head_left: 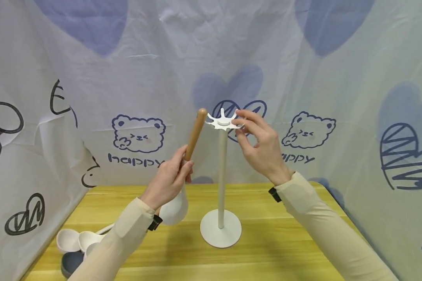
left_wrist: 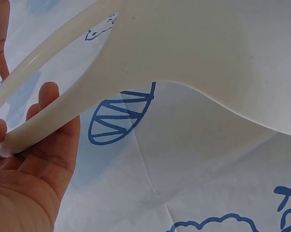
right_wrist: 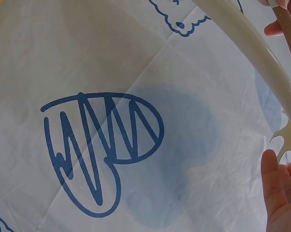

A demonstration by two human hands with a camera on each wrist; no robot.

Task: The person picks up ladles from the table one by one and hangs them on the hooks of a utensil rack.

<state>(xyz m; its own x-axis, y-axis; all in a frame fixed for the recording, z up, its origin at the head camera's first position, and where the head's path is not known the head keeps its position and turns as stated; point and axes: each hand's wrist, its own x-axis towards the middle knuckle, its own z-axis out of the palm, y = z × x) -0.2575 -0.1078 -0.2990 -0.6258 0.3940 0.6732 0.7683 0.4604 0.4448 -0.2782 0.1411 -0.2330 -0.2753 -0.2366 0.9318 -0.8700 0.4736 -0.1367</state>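
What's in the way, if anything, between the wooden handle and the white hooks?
Nothing visible. The left hand holds the wooden-handled utensil close to the left side of the hook ring on the white stand; the right hand is at the ring's right side, not between.

1 utensil with a brown wooden handle and a white head is gripped by the left hand, tilted, handle end up beside the hooked top of a white stand, upright on its round base, the right hand at its hooks.
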